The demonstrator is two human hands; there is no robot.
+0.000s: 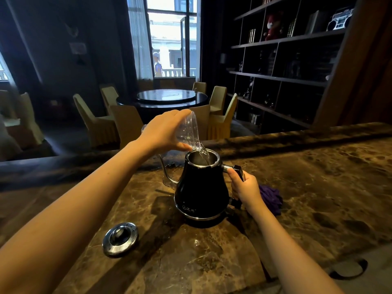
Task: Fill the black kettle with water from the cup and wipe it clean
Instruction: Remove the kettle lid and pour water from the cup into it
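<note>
On brown marble counter, left hand grips tipped clear cup, pouring water into black kettle; right hand fingers wrap its handle.

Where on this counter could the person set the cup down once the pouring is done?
Bare marble lies right of the purple cloth, and more between the lid and the right forearm. It is crowded beside the kettle, where the right hand grips the handle and the left hand tips the cup.
</note>
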